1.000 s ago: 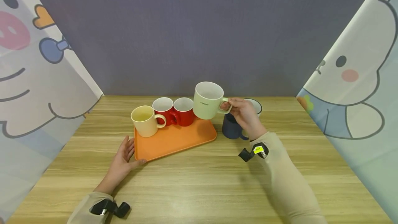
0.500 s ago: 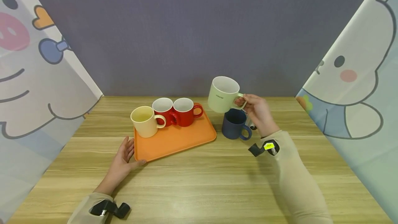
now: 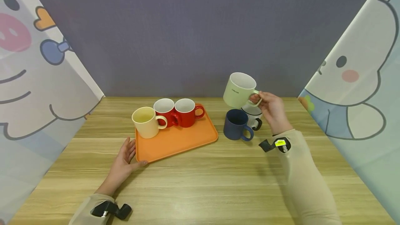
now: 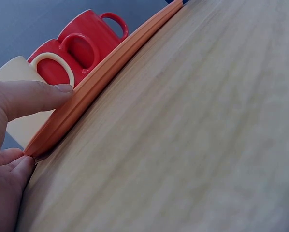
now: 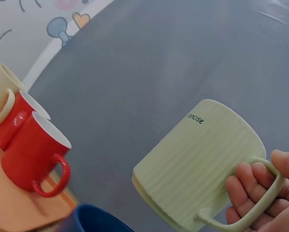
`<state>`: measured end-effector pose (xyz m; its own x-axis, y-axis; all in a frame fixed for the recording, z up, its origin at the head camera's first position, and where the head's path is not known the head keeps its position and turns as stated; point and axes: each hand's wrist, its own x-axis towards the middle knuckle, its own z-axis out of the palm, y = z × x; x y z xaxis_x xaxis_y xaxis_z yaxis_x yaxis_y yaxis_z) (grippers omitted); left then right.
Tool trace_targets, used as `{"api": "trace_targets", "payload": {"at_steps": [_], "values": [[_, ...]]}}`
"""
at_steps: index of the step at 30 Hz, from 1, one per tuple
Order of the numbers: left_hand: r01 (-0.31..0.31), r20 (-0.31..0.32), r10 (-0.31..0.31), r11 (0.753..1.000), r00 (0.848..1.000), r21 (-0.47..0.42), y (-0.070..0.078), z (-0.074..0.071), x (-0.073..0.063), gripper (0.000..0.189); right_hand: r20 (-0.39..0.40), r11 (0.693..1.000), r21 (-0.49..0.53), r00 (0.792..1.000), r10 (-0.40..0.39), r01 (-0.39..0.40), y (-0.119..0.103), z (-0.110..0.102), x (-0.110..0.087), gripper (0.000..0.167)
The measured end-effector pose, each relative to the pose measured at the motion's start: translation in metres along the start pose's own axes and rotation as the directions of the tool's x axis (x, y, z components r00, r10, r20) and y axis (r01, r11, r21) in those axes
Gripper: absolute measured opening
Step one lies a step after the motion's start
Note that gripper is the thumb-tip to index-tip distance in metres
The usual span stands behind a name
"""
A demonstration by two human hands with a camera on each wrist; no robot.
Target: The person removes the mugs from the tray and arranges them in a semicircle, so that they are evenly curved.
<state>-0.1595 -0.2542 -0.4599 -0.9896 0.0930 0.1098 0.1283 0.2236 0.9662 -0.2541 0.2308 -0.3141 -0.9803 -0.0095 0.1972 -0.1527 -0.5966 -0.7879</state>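
Observation:
My right hand (image 3: 272, 108) grips the handle of a pale green mug (image 3: 239, 91), raised above the table near the back wall. In the right wrist view the curled fingers pass through the handle, and small dark lettering marks the mug. My left hand (image 3: 125, 157) holds the near left corner of an orange tray (image 3: 175, 143), thumb on the front rim and fingers along the left edge. On the tray stand a cream mug (image 3: 147, 124) and two red mugs (image 3: 186, 115), upright along its back side.
Right of the tray, a dark blue mug (image 3: 234, 126) stands on the wooden table (image 3: 203, 190). Behind it is a white mug (image 3: 252, 112) with a dark rim and black handle, partly hidden. A grey wall (image 3: 200, 37) rises at the back.
My right hand has carried the green mug rightward and up, from over the tray's right end to above the blue and white mugs. The left hand and tray have stayed put.

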Motion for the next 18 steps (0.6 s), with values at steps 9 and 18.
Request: {"api": "trace_targets", "payload": {"at_steps": [9,18], "values": [[-0.008,-0.005,0.008,1.000,1.000,-0.006,0.000,0.001,0.000,0.115,-0.032,0.999,0.023,0.999,-0.041,0.041,-0.014,-0.016,0.002,0.049],[0.018,0.004,-0.018,1.000,1.000,0.005,0.001,0.000,0.000,0.115,-0.066,0.997,0.044,0.996,-0.063,0.066,-0.024,-0.029,0.003,0.045]]}}
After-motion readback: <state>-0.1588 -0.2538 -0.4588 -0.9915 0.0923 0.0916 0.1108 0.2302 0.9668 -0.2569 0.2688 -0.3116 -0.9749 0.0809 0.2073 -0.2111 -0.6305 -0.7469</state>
